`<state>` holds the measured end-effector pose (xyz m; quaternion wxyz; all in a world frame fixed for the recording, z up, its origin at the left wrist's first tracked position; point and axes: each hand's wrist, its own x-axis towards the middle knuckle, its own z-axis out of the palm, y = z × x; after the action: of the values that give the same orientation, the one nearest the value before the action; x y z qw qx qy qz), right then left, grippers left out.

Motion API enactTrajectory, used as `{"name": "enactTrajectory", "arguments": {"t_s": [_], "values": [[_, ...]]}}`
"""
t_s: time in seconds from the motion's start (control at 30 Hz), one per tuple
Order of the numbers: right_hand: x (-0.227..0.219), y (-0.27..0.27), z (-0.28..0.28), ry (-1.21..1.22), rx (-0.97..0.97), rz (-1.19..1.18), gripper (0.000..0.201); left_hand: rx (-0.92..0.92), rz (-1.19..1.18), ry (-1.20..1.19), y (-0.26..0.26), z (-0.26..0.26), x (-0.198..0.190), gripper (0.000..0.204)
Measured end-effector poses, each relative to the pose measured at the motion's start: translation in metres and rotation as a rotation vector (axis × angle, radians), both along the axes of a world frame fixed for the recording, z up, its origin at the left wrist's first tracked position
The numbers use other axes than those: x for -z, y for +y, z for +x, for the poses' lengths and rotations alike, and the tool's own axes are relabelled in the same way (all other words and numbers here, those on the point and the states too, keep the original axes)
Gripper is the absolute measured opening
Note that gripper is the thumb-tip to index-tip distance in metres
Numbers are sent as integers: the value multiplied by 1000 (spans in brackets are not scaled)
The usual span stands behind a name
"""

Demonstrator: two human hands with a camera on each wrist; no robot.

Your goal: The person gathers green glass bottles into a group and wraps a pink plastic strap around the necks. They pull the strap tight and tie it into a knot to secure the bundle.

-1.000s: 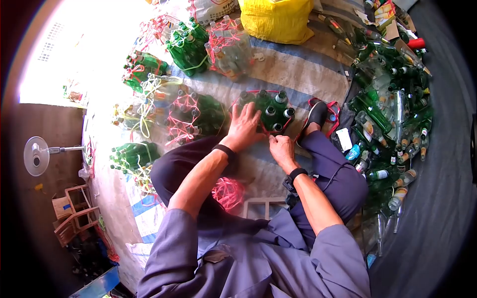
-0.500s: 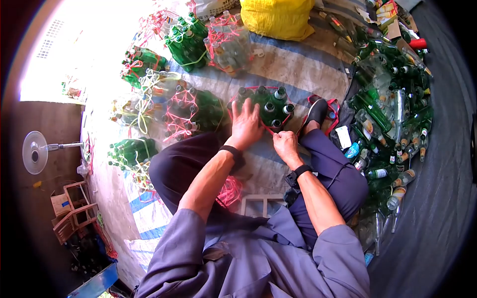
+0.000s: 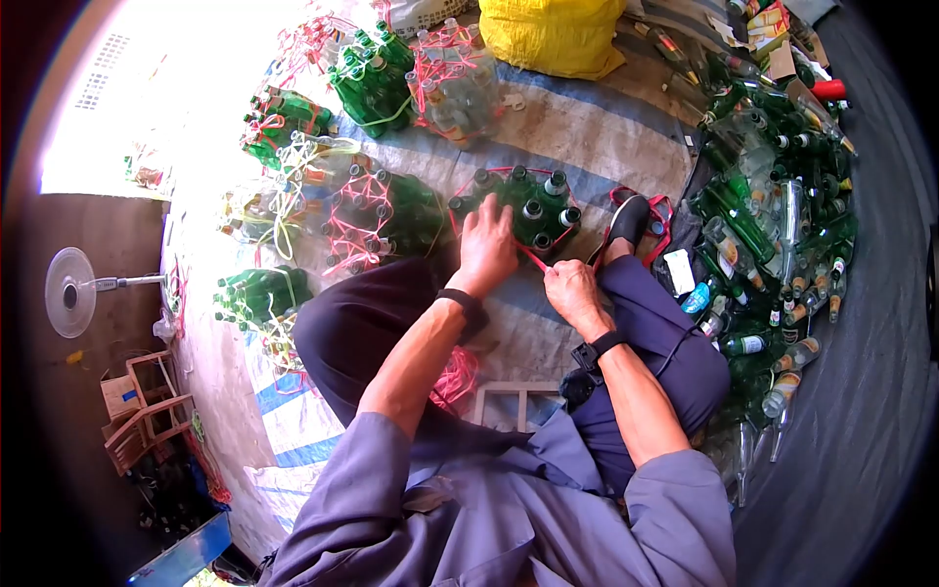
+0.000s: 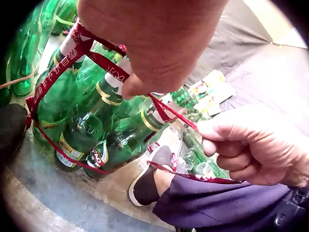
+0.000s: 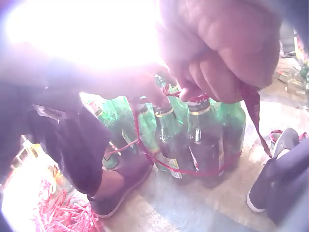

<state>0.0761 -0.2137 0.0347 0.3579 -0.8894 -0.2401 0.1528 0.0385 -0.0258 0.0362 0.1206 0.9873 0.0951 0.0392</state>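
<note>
A cluster of green glass bottles (image 3: 541, 227) stands upright on the floor sheet, with red printed ribbon (image 4: 67, 72) looped round the necks and another loop lower round the bodies. Over the near left necks lies my left hand (image 3: 486, 249), its fingers spread across the tops. Its thumb (image 4: 133, 87) presses the ribbon near one neck; the other fingers are hidden in the left wrist view. My right hand (image 3: 574, 293) pinches a taut strand of the ribbon, drawn out from the bottles toward the near right. A loose tail hangs from that hand toward the shoe (image 5: 286, 141).
Tied bundles of green bottles (image 3: 377, 93) and clear bottles (image 3: 455, 93) stand at the left and back. A large loose bottle heap (image 3: 763, 235) lies on the right. There is a yellow bag (image 3: 553, 39) behind and a pink string tangle (image 5: 63, 210) near the knees.
My right hand has moved slightly right, away from the bottles, and the ribbon strand between the hands now shows longer and taut. My left hand stays over the necks, its fingers a little less spread.
</note>
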Motion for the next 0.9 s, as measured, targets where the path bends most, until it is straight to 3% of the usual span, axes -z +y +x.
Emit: {"name": "enactTrajectory", "arguments": {"t_s": [0.33,0.53,0.63,0.73,0.8,0.9], "values": [[-20,3,-2,61,-49,-33,23,-46,-46,0,-3,1,-5,74],[-2,-1,-10,-1,-36,80,29,-149,23,-122,-6,3,10,84],[7,-5,-10,0,-44,122,30,-190,-59,38,-6,5,13,85],[11,-8,-9,-11,-77,53,24,-167,19,-52,-7,4,12,83],[10,-10,-9,-4,-61,60,24,-86,81,-239,-6,5,10,76],[9,-12,-8,7,-52,61,24,-68,87,-245,-5,6,12,74]]}}
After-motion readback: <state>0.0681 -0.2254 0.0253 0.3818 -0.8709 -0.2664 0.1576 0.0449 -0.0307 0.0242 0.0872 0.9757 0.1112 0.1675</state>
